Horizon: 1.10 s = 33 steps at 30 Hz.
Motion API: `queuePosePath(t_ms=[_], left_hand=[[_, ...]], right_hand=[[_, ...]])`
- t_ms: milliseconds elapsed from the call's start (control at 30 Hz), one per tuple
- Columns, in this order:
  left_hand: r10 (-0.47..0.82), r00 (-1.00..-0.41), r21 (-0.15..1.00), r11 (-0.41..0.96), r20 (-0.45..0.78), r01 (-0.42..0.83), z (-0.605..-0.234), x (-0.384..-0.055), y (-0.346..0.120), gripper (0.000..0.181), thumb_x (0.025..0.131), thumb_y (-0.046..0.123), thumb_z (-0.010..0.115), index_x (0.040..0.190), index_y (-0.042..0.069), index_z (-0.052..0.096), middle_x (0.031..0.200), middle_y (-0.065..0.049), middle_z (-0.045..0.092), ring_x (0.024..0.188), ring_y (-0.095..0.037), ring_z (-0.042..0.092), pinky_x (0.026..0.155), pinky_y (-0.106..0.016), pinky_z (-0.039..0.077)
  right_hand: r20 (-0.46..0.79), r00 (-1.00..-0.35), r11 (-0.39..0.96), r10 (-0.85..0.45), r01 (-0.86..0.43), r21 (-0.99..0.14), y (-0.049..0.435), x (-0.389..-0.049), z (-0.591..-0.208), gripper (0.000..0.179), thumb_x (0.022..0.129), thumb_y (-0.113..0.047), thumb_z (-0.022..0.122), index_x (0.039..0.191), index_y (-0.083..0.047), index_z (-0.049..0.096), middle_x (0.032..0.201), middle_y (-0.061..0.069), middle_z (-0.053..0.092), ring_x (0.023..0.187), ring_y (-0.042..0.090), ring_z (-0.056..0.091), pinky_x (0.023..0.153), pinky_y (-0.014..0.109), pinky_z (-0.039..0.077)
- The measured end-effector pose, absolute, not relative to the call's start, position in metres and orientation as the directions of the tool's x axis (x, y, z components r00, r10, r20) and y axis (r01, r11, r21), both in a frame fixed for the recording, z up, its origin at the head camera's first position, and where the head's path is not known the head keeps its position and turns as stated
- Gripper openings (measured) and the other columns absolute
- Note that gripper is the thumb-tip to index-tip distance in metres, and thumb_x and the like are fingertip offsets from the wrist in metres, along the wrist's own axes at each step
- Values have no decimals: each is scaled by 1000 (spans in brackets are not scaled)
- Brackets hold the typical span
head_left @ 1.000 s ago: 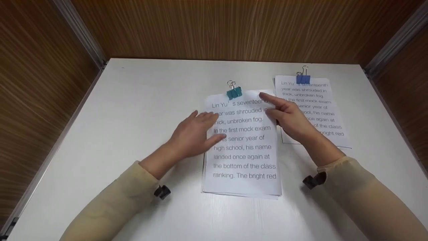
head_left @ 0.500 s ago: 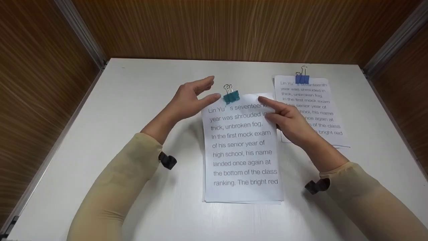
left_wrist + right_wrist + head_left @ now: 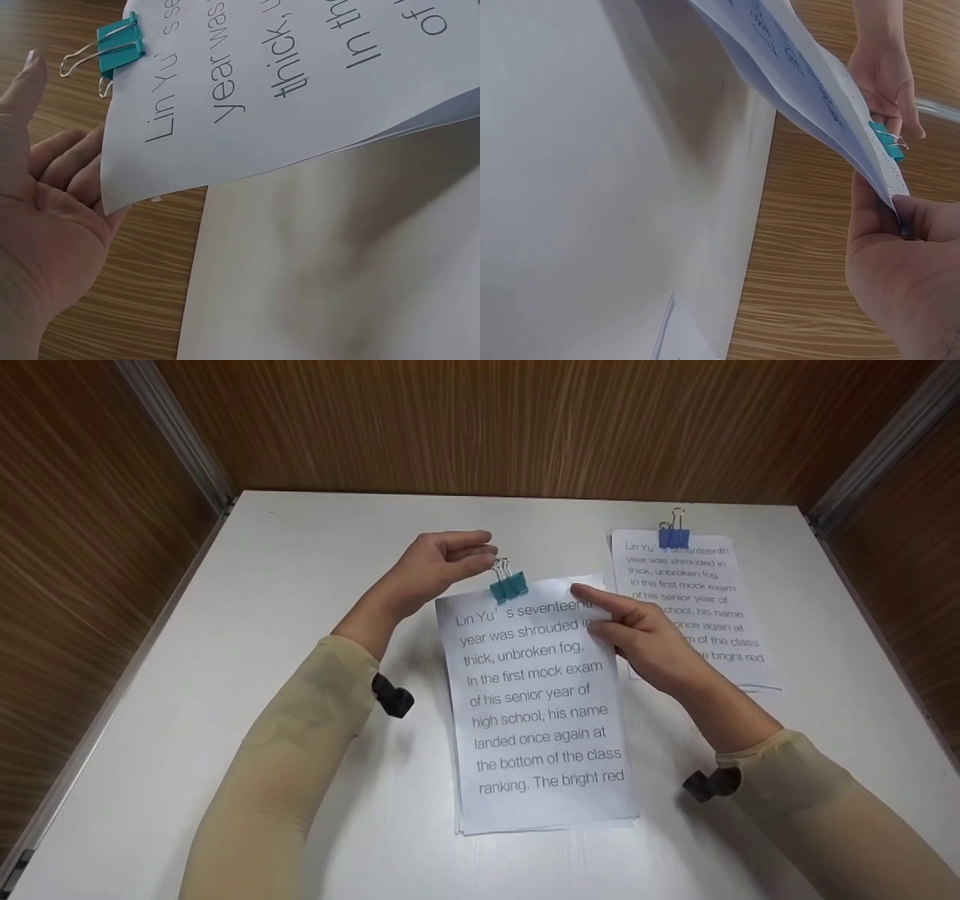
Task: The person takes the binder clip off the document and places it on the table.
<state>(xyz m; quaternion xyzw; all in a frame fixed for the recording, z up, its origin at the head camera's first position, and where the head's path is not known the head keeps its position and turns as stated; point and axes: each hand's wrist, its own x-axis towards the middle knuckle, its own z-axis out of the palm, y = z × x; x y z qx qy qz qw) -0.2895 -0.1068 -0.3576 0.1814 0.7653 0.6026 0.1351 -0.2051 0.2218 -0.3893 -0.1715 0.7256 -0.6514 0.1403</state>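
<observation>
A stack of printed paper sheets (image 3: 540,712) has its top end raised off the white table. A teal binder clip (image 3: 509,586) with silver wire handles grips its top edge. My right hand (image 3: 646,639) pinches the stack at its upper right side; in the right wrist view thumb and fingers lie on either side of the sheets (image 3: 817,90). Close by the clip's handles is my left hand (image 3: 435,571), thumb and fingers extended. In the left wrist view its fingers reach behind the paper's top left corner, with the thumb apart from the clip (image 3: 120,46).
Behind my right hand lies a second stack of printed sheets (image 3: 694,574), held by a blue binder clip (image 3: 674,538). Wood-grain panels (image 3: 480,427) enclose the white table (image 3: 337,525) at the back and sides.
My left hand has moved from the stack's left side up to the teal clip. The stack, in my right hand's grip, has shifted a little toward me and tilted, its top going left.
</observation>
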Motion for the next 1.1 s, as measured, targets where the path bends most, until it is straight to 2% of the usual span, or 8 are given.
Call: queuePosePath(t_ms=[167,400,600,800,1100], left_hand=[[447,-895,980,181,-6,84,-360,-290,-105,56,99,33,78,149,10,63,129,-6,76,118,-16,72,122,-36,36],[468,-884,978,190,-16,83,-362,-290,-103,51,98,33,79,143,10,68,125,-4,77,120,-16,70,121,-34,37],[478,-878,978,198,-39,65,-364,-290,-103,44,97,33,80,136,12,74,125,-2,76,124,-17,68,117,-34,42],[491,-871,980,182,-21,79,-364,-291,-102,35,99,30,78,128,10,78,120,-7,77,117,-22,71,109,-35,51],[489,-872,981,179,-22,75,-364,-290,-102,32,99,27,79,127,10,79,115,-7,79,113,-24,73,108,-35,51]], right_hand=[[22,-900,86,-435,-66,-994,220,-204,-388,52,109,-3,53,159,-20,53,148,14,62,124,28,69,95,33,60],[16,-901,81,-434,-57,-995,217,-202,-387,52,109,-1,52,158,-19,53,147,14,63,124,29,69,95,35,60],[15,-900,87,-435,-58,-994,217,-202,-387,53,109,0,52,158,-18,53,146,14,64,123,29,69,94,35,61],[13,-901,93,-434,-59,-994,217,-202,-389,53,109,0,52,158,-20,53,148,13,63,125,29,68,96,35,60],[6,-902,108,-431,-58,-992,217,-205,-392,52,109,-2,52,158,-21,54,148,11,63,125,29,68,96,34,59]])
